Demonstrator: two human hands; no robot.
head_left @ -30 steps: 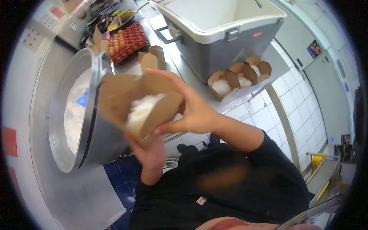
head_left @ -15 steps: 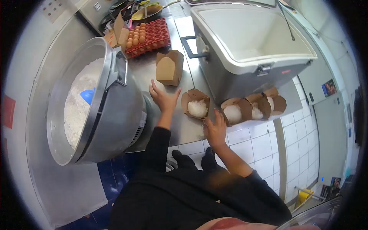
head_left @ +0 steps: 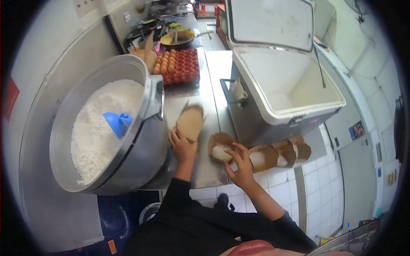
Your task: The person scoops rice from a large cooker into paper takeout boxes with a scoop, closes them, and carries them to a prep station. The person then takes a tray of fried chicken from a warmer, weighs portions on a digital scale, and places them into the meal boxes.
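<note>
My left hand (head_left: 183,147) grips the near end of a brown paper food box (head_left: 190,123), which is tilted and slightly blurred; its inside is hidden from me. My right hand (head_left: 241,167), thumb and fingers apart and curved, is at the near right edge of an open paper box with white rice (head_left: 221,152). The fingers overlap that box's rim, and I cannot tell how firmly they touch it. To its right stands a row of several open paper boxes (head_left: 264,158) with rice, along the counter edge.
On the left is a large metal pot (head_left: 147,147) of rice with a blue scoop (head_left: 117,123) in it. A grey cooler (head_left: 273,123) stands open at the right. Further back on the steel counter (head_left: 209,111) are red egg trays (head_left: 186,68) with eggs and a pan (head_left: 177,38).
My left hand has taken hold of the paper box that stood apart, and it now tilts. My right hand has moved onto the rice box's edge. My view has tipped upward.
</note>
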